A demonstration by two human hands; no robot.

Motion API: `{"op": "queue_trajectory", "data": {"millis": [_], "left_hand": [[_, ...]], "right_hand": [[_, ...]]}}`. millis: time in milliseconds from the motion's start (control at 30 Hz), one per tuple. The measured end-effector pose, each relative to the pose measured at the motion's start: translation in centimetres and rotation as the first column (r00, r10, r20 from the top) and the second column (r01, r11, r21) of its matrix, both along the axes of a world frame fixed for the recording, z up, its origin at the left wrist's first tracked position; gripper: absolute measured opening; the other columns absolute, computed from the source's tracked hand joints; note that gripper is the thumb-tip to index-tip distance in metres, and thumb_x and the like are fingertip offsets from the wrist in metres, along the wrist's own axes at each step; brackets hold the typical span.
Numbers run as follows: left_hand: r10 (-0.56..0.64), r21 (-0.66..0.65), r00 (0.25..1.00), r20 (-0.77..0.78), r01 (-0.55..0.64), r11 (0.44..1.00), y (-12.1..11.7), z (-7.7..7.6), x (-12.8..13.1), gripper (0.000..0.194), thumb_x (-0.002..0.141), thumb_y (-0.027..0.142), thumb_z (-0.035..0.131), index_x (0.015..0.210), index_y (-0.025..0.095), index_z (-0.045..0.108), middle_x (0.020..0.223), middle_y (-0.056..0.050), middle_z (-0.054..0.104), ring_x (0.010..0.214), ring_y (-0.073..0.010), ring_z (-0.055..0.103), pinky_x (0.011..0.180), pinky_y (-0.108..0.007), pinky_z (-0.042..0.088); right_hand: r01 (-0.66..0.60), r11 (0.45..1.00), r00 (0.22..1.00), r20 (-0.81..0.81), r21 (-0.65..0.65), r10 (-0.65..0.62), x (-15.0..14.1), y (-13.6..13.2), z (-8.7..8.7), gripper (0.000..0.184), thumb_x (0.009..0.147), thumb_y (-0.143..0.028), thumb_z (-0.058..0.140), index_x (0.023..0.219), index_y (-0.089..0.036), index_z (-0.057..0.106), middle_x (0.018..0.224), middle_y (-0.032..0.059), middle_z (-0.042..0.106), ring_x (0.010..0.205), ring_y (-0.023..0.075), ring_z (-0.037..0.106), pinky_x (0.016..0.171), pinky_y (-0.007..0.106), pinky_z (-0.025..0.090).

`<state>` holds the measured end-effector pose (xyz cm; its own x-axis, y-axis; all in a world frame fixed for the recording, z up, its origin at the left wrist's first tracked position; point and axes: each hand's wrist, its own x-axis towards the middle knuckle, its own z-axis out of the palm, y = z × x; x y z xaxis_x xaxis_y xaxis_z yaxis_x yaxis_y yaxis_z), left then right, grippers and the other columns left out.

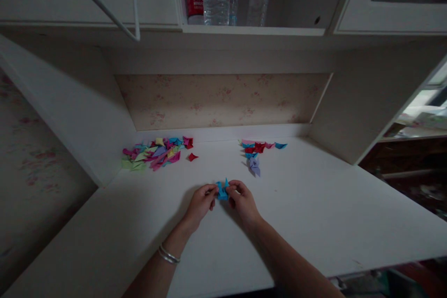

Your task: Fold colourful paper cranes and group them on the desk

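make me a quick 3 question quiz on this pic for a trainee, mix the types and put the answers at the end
1. Multiple choice: what colour is the folded piece between the left hand and the right hand?
a) red
b) blue
c) yellow

2. True or false: the silver bangles are on the right arm.

3. Fill in the blank: seen from the person's side, the larger paper group lies to the ____ of the smaller paper group.

Key: 1 b; 2 false, the silver bangles are on the left arm; 3 left.

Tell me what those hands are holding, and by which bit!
A small blue folded paper: the left hand pinches its left side, the right hand its right.
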<state>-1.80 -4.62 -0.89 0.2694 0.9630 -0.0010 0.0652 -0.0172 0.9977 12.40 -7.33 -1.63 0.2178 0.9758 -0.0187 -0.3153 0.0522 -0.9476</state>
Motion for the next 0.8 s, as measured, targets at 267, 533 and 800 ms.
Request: {"op": "queue_trajectory", "data": {"millis": [267,533,800], "left_hand": [[-0.002,-0.009,1.000,0.001,0.002,1.000,-0.16,0.40,0.01,0.042,0.074,0.050,0.059,0.090,0.011,0.065,0.050,0.005,0.048,0.043,-0.0088,0.040,0.042,-0.021,0.030],[0.001,-0.045,1.000,0.015,0.000,0.999,-0.16,0.54,0.03,0.044,0.072,0.049,0.062,0.094,0.011,0.064,0.049,0.005,0.048,0.043,-0.0089,0.041,0.043,-0.021,0.030],[-0.028,-0.065,0.998,0.055,0.032,0.997,-0.25,0.72,-0.01,0.033,0.071,0.044,0.063,0.083,0.013,0.063,0.051,0.005,0.049,0.045,-0.0082,0.040,0.043,-0.021,0.030]], "right_hand": [[0.010,1.000,1.000,-0.011,-0.010,-0.010,-0.04,-0.23,0.40,0.041,0.065,-0.047,0.074,0.088,-0.020,0.054,0.056,-0.0087,0.048,0.039,0.0065,0.041,0.036,0.020,0.031],[0.001,1.000,1.000,-0.010,-0.012,-0.001,0.05,-0.20,0.37,0.041,0.065,-0.048,0.074,0.087,-0.020,0.054,0.056,-0.0084,0.049,0.038,0.0064,0.040,0.035,0.020,0.030],[0.009,1.000,1.000,0.005,-0.010,-0.009,0.03,-0.16,0.29,0.040,0.066,-0.049,0.073,0.087,-0.020,0.054,0.055,-0.0079,0.049,0.039,0.0065,0.039,0.036,0.020,0.031]]}}
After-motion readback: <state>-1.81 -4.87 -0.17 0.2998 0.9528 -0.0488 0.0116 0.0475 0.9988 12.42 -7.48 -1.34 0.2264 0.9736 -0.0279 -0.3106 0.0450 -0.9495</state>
